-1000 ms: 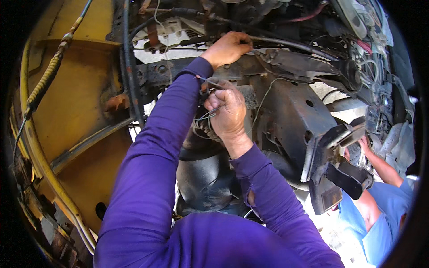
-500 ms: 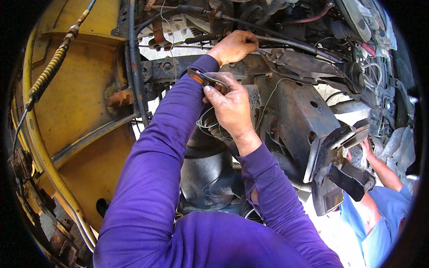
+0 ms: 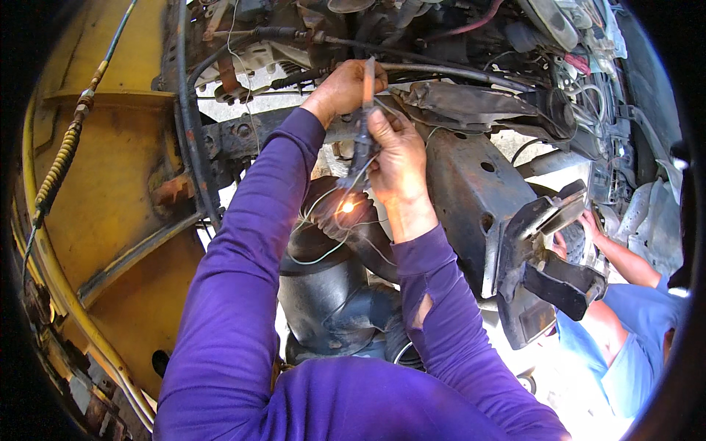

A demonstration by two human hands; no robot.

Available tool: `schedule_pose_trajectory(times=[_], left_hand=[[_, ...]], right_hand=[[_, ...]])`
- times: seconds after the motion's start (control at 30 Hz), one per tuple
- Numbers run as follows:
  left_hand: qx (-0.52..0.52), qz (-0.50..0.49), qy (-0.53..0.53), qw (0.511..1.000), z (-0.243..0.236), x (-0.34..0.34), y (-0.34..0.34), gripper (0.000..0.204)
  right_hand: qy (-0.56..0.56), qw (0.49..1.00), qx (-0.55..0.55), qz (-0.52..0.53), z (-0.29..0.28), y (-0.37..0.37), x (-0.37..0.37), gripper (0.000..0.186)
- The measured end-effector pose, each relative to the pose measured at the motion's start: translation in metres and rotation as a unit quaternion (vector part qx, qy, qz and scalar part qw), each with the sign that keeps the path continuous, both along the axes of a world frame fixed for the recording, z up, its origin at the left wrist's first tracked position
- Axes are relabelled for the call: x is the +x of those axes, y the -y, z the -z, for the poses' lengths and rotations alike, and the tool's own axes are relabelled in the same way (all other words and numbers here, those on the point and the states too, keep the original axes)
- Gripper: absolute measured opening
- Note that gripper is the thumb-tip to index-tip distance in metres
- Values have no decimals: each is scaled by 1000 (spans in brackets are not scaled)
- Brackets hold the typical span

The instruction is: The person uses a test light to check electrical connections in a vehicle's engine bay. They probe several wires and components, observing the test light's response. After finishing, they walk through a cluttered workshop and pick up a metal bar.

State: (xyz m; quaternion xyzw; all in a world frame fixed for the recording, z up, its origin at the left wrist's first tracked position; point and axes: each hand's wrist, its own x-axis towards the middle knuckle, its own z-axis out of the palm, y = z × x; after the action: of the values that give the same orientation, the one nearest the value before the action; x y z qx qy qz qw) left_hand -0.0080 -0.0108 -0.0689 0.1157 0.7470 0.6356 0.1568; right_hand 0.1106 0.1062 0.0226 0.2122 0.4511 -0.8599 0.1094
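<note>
Your clothing: one long-sleeved purple top, plain, no print or markings visible. Left sleeve (image 3: 243,250): runs to the wrist, cuff snug, cloth creased in long folds. Right sleeve (image 3: 441,309): same purple cloth, cuff at the wrist, with one torn slit (image 3: 421,317) along the forearm. Left hand (image 3: 346,88) and right hand (image 3: 397,158): bare, no gloves, no rings or watch to be seen.

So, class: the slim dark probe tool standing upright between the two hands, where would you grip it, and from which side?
Grip the dark probe tool round its mid handle, where the right hand already wraps it, coming from the right. It stands nearly upright, its tip by the left hand among hoses, and thin wires trail below, so both ends are crowded.
</note>
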Motion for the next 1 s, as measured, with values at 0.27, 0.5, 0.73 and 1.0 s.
schedule_pose_trajectory(times=[0.27,0.5,0.73,1.0], left_hand=[[20,11,40,999,-19,5,4,30],[213,-34,14,976,-21,11,14,33],[236,-37,101,966,-25,11,19,31],[247,-42,125,960,-26,8,19,33]], right_hand=[[0,994,105,5,6,-7,-5,32],[-41,998,49,24,21,-6,-8,38],[59,994,88,35,21,-11,-7,29],[-8,995,-86,-55,5,-47,-11,26]])
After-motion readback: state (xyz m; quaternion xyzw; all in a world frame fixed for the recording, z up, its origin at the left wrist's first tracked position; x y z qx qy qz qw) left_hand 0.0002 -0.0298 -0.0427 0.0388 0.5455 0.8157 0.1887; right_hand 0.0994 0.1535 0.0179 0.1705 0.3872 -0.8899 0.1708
